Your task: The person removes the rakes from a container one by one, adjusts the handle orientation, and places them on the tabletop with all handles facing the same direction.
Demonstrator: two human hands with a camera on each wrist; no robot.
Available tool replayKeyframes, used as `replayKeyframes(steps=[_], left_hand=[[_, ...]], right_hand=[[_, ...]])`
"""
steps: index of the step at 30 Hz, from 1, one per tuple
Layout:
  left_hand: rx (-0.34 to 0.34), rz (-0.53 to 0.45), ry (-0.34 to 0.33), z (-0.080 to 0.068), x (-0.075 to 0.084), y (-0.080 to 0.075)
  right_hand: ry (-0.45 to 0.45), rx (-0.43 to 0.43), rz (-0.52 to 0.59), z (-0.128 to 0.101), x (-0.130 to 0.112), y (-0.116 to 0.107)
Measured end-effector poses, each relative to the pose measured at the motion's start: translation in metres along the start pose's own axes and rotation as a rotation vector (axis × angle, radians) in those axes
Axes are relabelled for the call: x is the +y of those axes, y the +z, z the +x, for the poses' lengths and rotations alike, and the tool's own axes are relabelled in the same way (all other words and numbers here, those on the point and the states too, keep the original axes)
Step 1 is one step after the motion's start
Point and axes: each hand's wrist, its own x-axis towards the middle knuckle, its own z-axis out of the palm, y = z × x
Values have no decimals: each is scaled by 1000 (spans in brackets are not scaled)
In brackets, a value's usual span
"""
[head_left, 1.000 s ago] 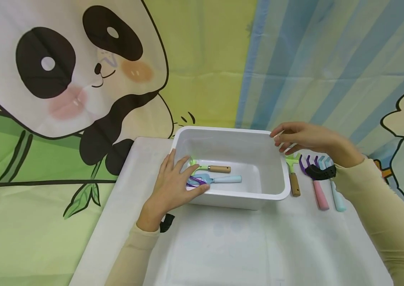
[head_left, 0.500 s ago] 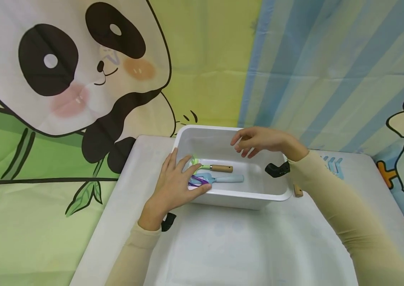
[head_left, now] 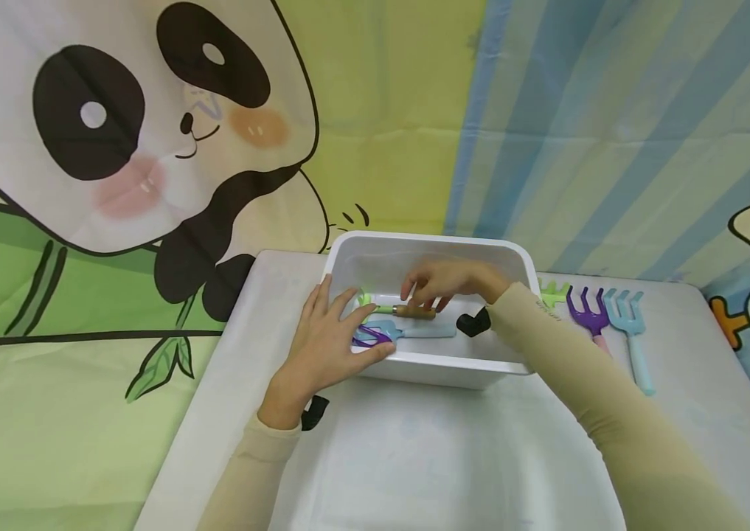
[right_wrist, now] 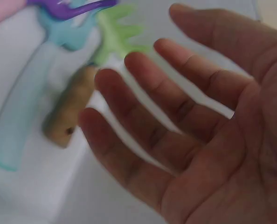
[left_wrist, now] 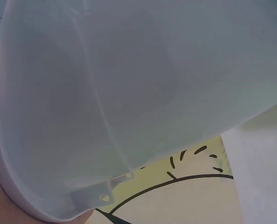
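Observation:
A white plastic bin (head_left: 441, 361) stands at the table's back. My left hand (head_left: 324, 339) rests spread over its front left corner, thumb along the near rim. Inside lie a small green hand rake (head_left: 414, 313) with a wooden handle, a light blue garden tool (head_left: 428, 332) and purple tines (head_left: 369, 337) partly behind my left hand. My right hand (head_left: 444, 280) is down in the bin, fingertips at the rake's wooden handle. In the right wrist view, the fingers (right_wrist: 124, 98) are loosely bent and apart, and the rake's handle (right_wrist: 73, 105) shows beyond them.
On the table right of the bin lie another green rake (head_left: 554, 293), a purple rake (head_left: 588, 317) with a pink handle and a light blue rake (head_left: 628, 317), partly behind my right sleeve. A printed panda curtain (head_left: 242, 221) hangs close behind the bin.
My right hand has moved left from the bin's right rim and down inside to the wooden handle. My left hand has stayed at the corner.

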Motion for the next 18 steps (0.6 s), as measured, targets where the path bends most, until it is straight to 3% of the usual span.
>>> replayKeyframes(steps=[6, 18], left_hand=[[-3, 6, 0, 1, 0, 0], [9, 8, -2, -1, 1, 0]], right_hand=[[134, -144, -54, 15, 12, 17], [278, -243, -81, 23, 27, 37]])
